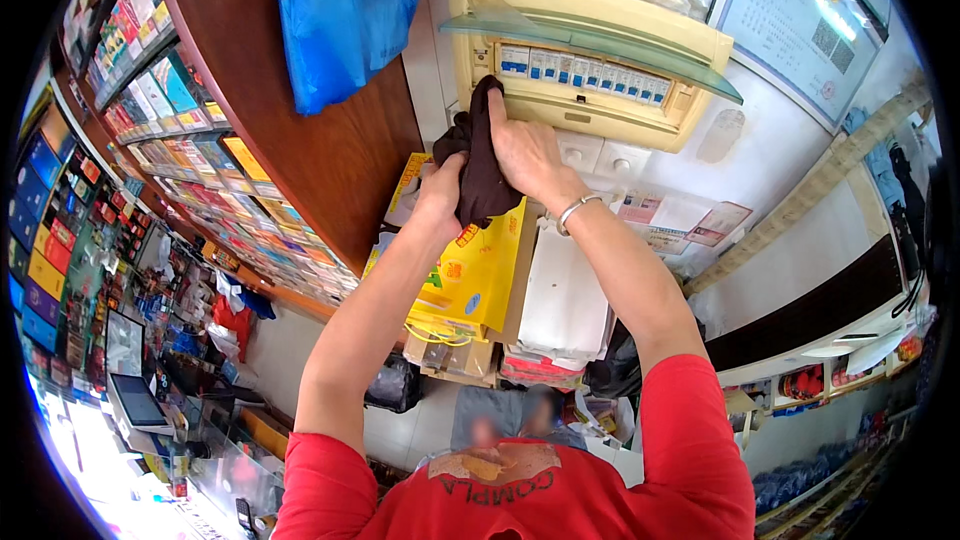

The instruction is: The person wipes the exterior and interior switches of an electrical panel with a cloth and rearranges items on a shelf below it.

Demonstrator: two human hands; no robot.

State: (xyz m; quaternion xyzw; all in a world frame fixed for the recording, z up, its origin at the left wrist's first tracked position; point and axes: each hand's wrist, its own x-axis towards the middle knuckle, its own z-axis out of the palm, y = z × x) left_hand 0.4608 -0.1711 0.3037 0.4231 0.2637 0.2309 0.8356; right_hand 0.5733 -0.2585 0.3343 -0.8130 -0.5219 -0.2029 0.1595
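Note:
A dark brown cloth (487, 178) is bunched between my two hands. My left hand (440, 191) grips its lower left side. My right hand (525, 150) holds the other side, with the index finger pushed into the cloth's upper end. That end meets the lower left corner of a cream breaker box (690, 116) on the wall. The box's tinted flap (600, 45) is raised, baring a row of circuit breakers (585, 76) with blue switches. White wall switches (600, 156) sit just under the box, to the right of my right hand.
A yellow carton (480, 277) and a white stack (566, 300) stand below my hands. To the left rises a brown wooden cabinet side (300, 157), with a blue plastic bag (349, 22) hanging near it. A framed certificate (799, 30) and a slanting pole (817, 176) are on the right.

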